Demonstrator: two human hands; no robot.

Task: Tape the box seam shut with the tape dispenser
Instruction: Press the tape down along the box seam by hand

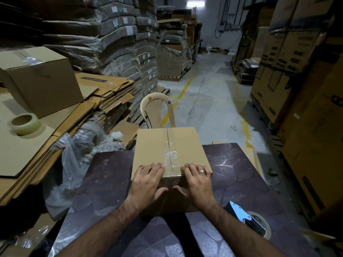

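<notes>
Nearest, on the dark mottled stone-patterned table (111, 182), a blue-handled tape dispenser (248, 219) lies untouched beside the right forearm. Just beyond, both hands rest open and flat over the near top edge of the small brown cardboard box (154, 147), gripping nothing: the left hand (148, 180) left of the seam, the right hand (197, 180), wearing a ring, right of it. Clear tape (169, 156) covers the central seam, and a beige plastic chair (157, 112) stands behind the box.

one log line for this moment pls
left hand: flat on brown cardboard box | right hand: flat on it | blue tape dispenser: on table, untouched
</notes>
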